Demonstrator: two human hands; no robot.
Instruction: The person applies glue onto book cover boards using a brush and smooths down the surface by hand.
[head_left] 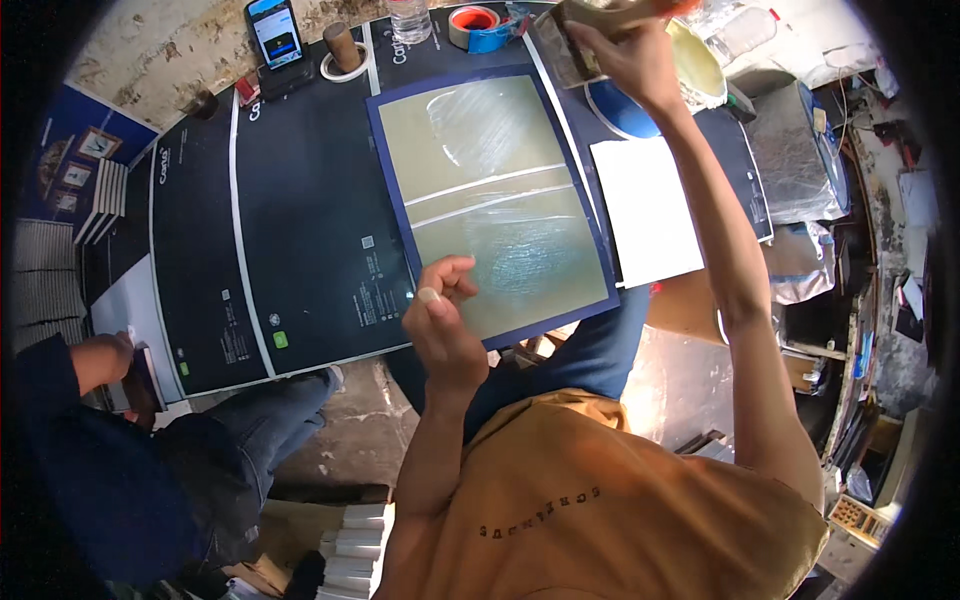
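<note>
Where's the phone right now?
In the head view, the phone stands upper left, at the far edge of the dark table, just left of the brown cylinder.

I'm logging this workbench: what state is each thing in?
Phone: propped up, screen lit
Bordered board: flat, streaked glossy
White sheet: flat
Bottle: upright
Brown cylinder: upright
Pale tub: open
Left hand: fingers curled, nothing visibly held
Right hand: gripping blurred brown tool
</note>
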